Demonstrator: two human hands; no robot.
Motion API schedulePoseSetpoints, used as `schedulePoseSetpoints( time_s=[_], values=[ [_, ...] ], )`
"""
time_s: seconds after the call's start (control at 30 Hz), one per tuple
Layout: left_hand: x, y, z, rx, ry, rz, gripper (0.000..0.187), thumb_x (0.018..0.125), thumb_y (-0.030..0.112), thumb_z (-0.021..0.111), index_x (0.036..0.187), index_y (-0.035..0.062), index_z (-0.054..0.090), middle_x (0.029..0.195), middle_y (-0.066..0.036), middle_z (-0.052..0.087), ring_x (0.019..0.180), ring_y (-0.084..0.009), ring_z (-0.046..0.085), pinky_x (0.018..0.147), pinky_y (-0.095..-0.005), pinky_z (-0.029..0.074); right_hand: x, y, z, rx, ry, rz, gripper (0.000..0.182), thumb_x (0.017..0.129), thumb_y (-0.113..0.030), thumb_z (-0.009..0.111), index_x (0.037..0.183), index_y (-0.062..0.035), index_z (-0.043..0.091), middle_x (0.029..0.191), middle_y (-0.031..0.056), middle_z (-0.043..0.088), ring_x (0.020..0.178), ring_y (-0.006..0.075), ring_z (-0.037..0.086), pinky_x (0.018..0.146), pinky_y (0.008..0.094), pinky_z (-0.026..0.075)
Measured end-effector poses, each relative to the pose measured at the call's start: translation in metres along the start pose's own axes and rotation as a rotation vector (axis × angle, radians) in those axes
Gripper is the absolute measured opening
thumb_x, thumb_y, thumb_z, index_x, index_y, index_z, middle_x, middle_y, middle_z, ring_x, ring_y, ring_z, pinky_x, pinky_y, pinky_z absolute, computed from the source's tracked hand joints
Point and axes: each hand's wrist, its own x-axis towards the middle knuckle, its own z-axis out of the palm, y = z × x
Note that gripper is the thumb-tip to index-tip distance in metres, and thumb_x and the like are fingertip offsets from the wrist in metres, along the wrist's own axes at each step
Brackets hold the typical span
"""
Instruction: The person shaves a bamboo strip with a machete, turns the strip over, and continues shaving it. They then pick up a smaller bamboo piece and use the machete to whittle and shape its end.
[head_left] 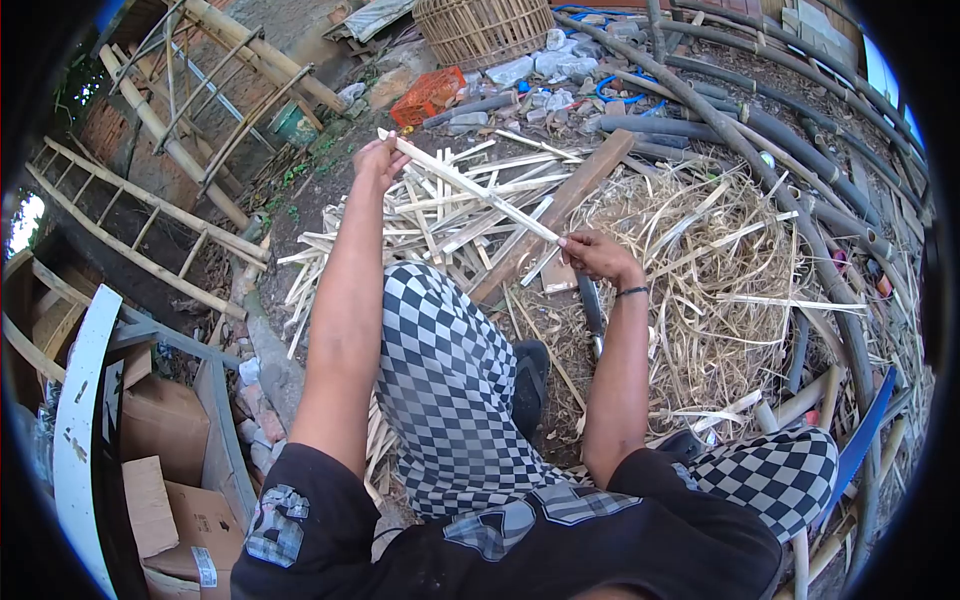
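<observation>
In an open yard, we look down on a wide heap of curled shavings (pixel 700 300) spread to the right of and beyond the right hand, facing a loose pile of pale split strips (pixel 470 235) that lies beneath and around the span between the two hands. A brown plank (pixel 592 180) slants across the ground between heap and pile, running away from us just beyond the right hand. Near that hand, on our side, lies a dark, narrow object (pixel 591 305) that we cannot identify.

Held above the pile is one long pale strip (pixel 480 192), stretched directly between the hands, its long axis running from far left to near right. The left hand (pixel 378 160) is farther from our body, its fingers closed about the far end; the right hand (pixel 602 256) is nearer, pinching the near end. The strip's tip juts just past the left hand, pointing away and leftward, while its other end points back toward the right hand.
</observation>
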Motion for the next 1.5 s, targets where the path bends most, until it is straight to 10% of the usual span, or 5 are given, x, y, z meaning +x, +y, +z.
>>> schedulePoseSetpoints(
  time_s=[0.67,1.13,1.5],
  values=[
    [-0.012,-0.001,-0.009,0.169,-0.236,0.039,0.04,0.083,-0.01,0.075,0.119,-0.0061,0.056,0.103,-0.014,0.068,0.096,-0.027,0.071,0.085,-0.0337,0.065,0.014,0.018,0.004,0.017,-0.052,0.088,0.038,0.097,-0.043,0.067,0.088,-0.0059,0.068,0.064,-0.0031,0.053,0.051,0.0074,0.041,0.045,0.0266,0.033],
    [-0.028,0.011,0.0,0.183,-0.383,0.01,0.031,0.093,0.013,0.073,0.12,0.0028,0.062,0.113,-0.012,0.07,0.105,-0.0241,0.07,0.095,-0.0401,0.059,0.013,0.001,0.023,-0.021,-0.008,0.097,0.039,0.105,-0.04,0.053,0.096,-0.0089,0.074,0.063,-0.0029,0.056,0.05,0.0077,0.05,0.045,0.0248,0.042],
    [-0.03,0.011,0.004,0.116,-0.434,0.028,0.041,0.099,0.005,0.062,0.137,-0.0043,0.049,0.124,-0.021,0.066,0.111,-0.0318,0.068,0.096,-0.0416,0.06,0.022,0.009,0.029,0.092,-0.008,0.037,0.027,0.098,-0.033,0.069,0.095,-0.0063,0.073,0.065,-0.002,0.059,0.052,0.0079,0.053,0.046,0.0252,0.043]
  ],
)
